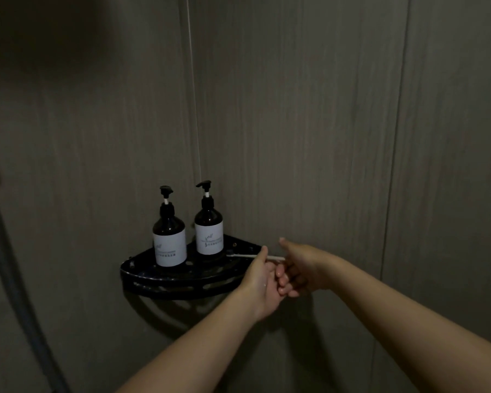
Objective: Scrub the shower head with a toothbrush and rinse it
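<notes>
Both my hands meet at one corner shelf (165,275), lower centre of the frame.
Two pump bottles (169,235) stand there; my left hand (260,287) pinches one white toothbrush (253,256), right hand (301,268) fingers curled beside it.

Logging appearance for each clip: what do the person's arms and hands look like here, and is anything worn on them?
Both forearms are bare, with no sleeves in view. The left hand and right hand show no gloves, watch or bracelets; the dim light hides finer detail.

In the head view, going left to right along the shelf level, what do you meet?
Hose → left pump bottle → right pump bottle → toothbrush → left hand → right hand.
</notes>
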{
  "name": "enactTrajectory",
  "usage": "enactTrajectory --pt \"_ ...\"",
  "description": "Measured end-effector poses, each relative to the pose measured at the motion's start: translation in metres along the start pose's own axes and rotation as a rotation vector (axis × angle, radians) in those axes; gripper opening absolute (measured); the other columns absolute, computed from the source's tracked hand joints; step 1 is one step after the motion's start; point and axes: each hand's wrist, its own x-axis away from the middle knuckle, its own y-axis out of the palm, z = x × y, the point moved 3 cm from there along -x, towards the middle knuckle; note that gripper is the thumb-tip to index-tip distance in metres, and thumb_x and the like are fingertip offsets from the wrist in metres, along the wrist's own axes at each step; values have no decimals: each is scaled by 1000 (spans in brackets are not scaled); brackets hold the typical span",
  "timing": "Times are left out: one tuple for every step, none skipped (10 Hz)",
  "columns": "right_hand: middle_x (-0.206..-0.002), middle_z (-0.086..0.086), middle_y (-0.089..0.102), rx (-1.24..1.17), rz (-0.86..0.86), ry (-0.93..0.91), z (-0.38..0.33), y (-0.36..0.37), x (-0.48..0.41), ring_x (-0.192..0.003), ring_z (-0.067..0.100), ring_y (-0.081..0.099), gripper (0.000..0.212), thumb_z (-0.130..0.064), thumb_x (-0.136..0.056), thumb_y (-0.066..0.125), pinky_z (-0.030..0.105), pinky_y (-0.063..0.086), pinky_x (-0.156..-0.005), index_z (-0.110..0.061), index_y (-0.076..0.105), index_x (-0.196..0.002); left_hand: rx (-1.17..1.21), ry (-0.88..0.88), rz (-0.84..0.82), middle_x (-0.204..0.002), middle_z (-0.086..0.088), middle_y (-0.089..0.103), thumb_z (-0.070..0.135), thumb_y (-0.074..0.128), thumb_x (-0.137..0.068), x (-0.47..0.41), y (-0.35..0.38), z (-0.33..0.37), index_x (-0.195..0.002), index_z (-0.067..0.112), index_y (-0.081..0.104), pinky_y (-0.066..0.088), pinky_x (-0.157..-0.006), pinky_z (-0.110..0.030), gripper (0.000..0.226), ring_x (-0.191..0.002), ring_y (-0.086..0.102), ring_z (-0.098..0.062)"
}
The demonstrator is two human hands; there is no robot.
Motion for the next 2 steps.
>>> enactTrajectory --pt "-60 9 55 4 -32 4 3 -2 8 -57 21 57 75 -66 -92 13 26 47 -62 -8 55 -72 17 -17 -37 -52 -4 25 53 28 -97 5 2 -1 -64 7 44 19 -53 -29 59 -49 20 -16" --pt "-68 11 60 -37 -101 11 17 -3 14 -61 21 62 79 -70 -90 12 29 51 -65 -7 58 -78 -101 -56 -104 -52 -6 22 60 24 -94 12 -1 -10 -58 12 33 19 -52 -29 61 -49 20 -18"
